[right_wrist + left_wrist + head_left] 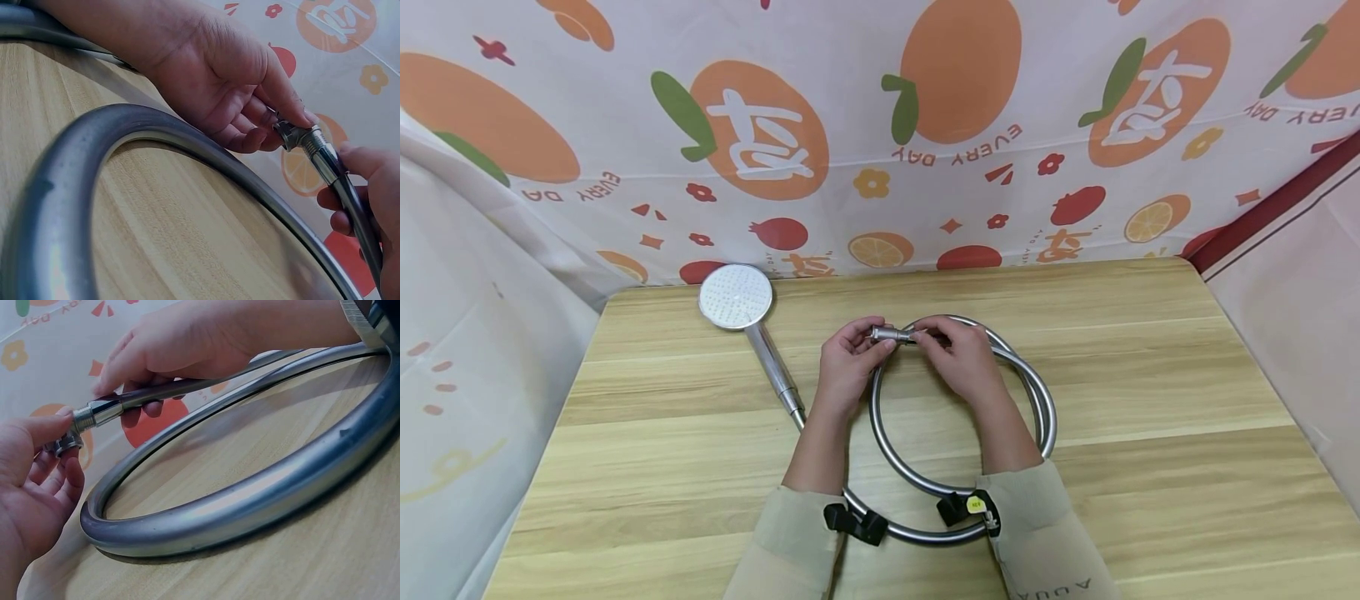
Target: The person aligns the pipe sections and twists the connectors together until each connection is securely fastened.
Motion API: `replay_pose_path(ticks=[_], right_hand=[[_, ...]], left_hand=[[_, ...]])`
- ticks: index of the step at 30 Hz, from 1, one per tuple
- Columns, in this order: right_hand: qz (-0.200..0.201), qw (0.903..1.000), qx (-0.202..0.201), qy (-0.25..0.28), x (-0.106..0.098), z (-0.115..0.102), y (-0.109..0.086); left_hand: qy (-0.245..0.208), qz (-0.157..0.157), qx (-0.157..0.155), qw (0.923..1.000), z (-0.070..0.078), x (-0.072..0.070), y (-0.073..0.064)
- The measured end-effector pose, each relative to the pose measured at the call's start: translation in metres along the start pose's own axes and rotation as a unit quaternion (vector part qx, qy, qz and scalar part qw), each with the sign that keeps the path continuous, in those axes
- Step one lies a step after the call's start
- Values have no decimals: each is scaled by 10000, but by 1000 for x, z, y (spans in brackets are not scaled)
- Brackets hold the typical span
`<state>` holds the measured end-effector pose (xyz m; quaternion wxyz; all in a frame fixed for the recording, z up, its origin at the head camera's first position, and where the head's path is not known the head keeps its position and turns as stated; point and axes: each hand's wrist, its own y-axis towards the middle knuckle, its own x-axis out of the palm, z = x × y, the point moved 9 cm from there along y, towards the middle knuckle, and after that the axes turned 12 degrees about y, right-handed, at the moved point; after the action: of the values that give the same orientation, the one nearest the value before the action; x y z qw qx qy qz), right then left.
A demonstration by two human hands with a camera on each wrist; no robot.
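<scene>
A flexible metal shower hose lies looped on the wooden table. Its far end runs to a chrome handheld shower head, which rests spray face up at the left. Between thumb and fingers, my left hand pinches a small chrome branched pipe fitting with a threaded neck. My right hand grips the hose's other end, just behind its chrome nut. Nut and threaded neck meet in line, with some thread showing. How deeply they are engaged, I cannot tell.
The wooden table reaches back to a white curtain printed with fruit. White cloth hangs at the left side. Black wrist mounts sit on both sleeves, close above the hose loop.
</scene>
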<state>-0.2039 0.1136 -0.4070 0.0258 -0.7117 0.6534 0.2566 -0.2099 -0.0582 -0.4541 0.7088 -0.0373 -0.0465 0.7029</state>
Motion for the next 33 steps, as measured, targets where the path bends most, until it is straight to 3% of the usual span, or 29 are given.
replay_pose_path(ticks=[17, 25, 33], right_hand=[[-66, 9999, 71, -44, 1, 2, 0], [-97, 9998, -105, -138, 1, -3, 0], [-65, 9998, 180, -28, 0, 3, 0]], left_hand=[[-105, -16, -3, 9999, 0, 1, 0], [-85, -17, -9, 10000, -1, 1, 0], [-120, -46, -18, 9999, -1, 1, 0]])
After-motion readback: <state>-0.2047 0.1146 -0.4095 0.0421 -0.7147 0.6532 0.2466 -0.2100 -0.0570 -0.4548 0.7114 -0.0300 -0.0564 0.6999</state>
